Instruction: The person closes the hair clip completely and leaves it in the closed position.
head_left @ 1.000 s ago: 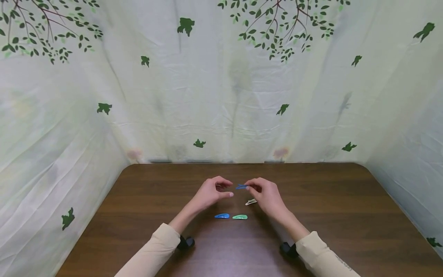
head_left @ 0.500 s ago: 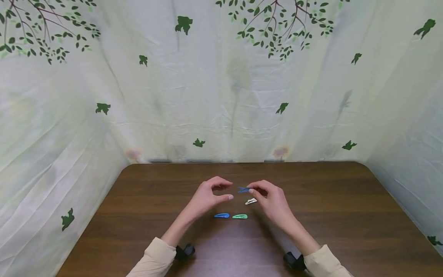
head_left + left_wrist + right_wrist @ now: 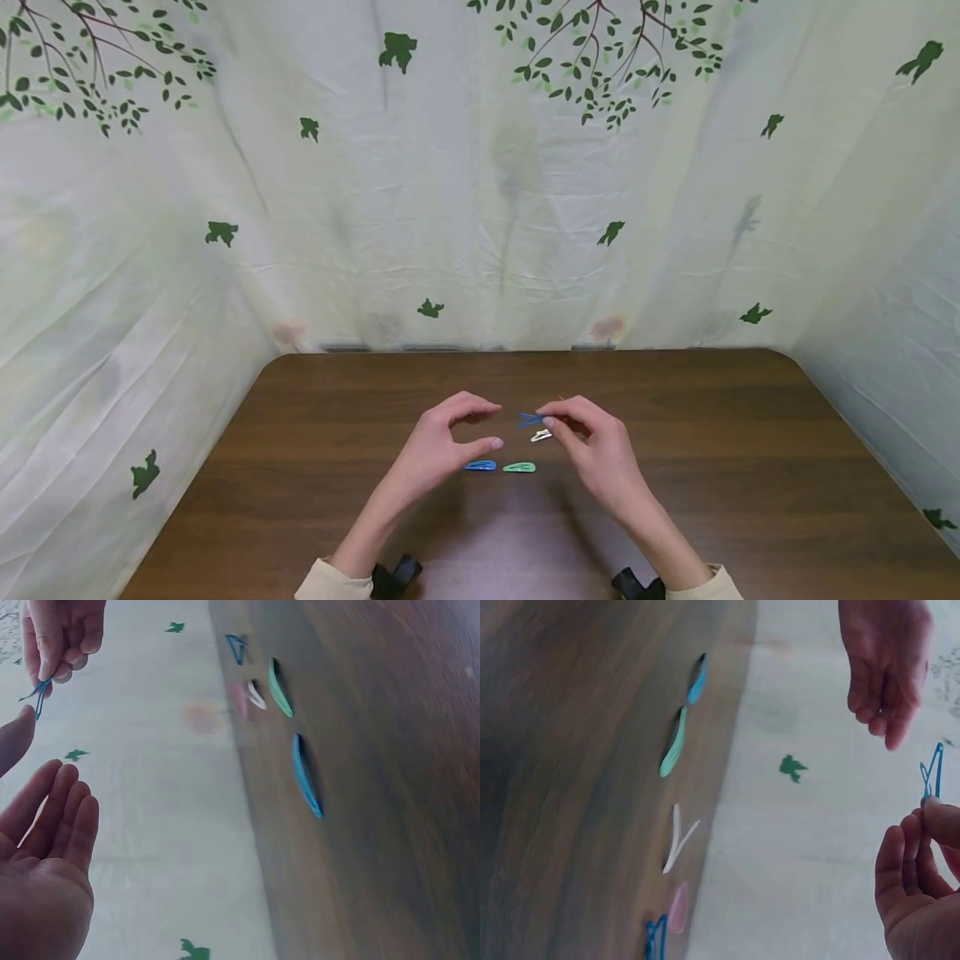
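Note:
My right hand (image 3: 600, 442) pinches a blue snap hair clip (image 3: 529, 420) between thumb and fingers, in the air over the table. The clip's two arms are spread apart, as the right wrist view also shows at the clip (image 3: 934, 771). Facing it from the left, my left hand (image 3: 431, 442) is held with thumb and fingers apart and nothing between them; a small gap separates it from the clip. Below the hands lie a blue hair clip (image 3: 481, 466), a green hair clip (image 3: 519, 467) and a white hair clip (image 3: 541, 435) with its arms spread.
Near the white clip, a pink hair clip (image 3: 240, 700) and another blue hair clip (image 3: 236, 649) show in the wrist views; my right hand mostly hides them from the head view. The brown table (image 3: 750, 467) ends at a pale leaf-patterned curtain (image 3: 480, 208) behind.
Both hands have drawn a little nearer to the body. The pinched blue clip has shifted slightly right and nearer with the right hand. The clips on the table have stayed put.

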Tool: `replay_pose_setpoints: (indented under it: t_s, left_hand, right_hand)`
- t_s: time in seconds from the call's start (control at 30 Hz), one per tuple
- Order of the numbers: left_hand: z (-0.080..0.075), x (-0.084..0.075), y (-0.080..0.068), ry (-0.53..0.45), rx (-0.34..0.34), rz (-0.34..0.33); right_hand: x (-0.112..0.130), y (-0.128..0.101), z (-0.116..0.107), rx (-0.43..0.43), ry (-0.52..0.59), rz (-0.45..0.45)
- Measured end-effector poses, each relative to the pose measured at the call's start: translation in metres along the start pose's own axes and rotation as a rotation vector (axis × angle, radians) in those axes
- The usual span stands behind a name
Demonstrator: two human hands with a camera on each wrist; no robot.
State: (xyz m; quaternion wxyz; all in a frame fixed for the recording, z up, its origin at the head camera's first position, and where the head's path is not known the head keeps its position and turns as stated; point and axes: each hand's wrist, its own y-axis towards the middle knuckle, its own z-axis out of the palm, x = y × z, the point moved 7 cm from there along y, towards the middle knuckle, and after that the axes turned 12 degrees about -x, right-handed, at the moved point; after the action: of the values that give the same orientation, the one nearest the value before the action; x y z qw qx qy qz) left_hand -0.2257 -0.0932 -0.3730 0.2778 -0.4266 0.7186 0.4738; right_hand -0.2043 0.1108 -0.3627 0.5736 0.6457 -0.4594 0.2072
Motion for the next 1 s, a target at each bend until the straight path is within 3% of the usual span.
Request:
replay_pose_setpoints:
  t_s: [0.2,0.47,0.6,1.0]
  left_hand:
    - [-0.002,-0.019,-0.011,-0.007,0.002,0.056]
    - [0.0,-0.043,-0.028,-0.056,0.05,0.089]
    - [-0.002,-0.048,-0.034,-0.067,0.023,0.09]
    - [-0.009,-0.058,-0.041,-0.062,-0.072,0.198]
  right_hand:
    - [0.018,-0.01,-0.005,-0.008,0.096,-0.008]
    - [0.035,-0.028,-0.01,-0.017,0.116,-0.034]
    - [0.043,-0.033,-0.011,-0.03,0.146,-0.067]
    - [0.054,-0.039,-0.015,-0.098,0.156,-0.141]
